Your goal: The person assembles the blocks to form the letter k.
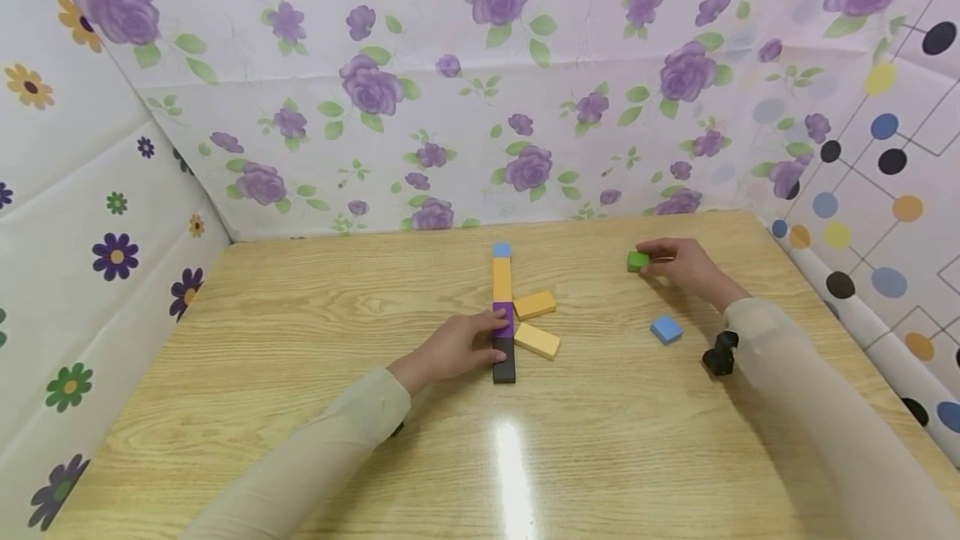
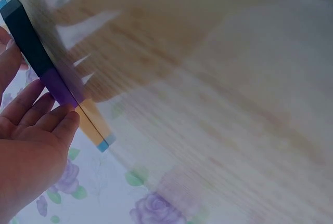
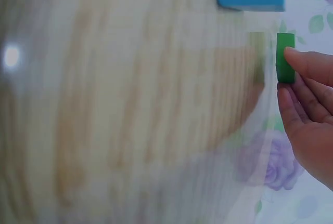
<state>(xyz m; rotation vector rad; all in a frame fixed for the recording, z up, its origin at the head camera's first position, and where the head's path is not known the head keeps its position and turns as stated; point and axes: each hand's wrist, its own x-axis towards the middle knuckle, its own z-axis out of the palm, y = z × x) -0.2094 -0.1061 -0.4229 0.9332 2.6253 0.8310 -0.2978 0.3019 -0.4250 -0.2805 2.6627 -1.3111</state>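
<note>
Blocks lie end to end in a row: a small blue block (image 1: 502, 250), an orange block (image 1: 502, 279), a purple block (image 1: 504, 317) and a black block (image 1: 505, 363). My left hand (image 1: 455, 346) touches this row from the left, its fingers at the purple block and the thumb at the black one. In the left wrist view these fingers (image 2: 52, 117) look fairly straight. Between thumb and fingers my right hand (image 1: 686, 269) pinches a small green block (image 3: 284, 57) at the table's far right. Whether the green block touches the table cannot be told.
An orange-yellow block (image 1: 536, 305) and a pale yellow block (image 1: 537, 341) lie slanted just right of the row. Another blue block (image 1: 666, 330) lies near the right forearm. Patterned cloths (image 1: 450, 107) rise behind and beside the wooden table (image 1: 315, 298).
</note>
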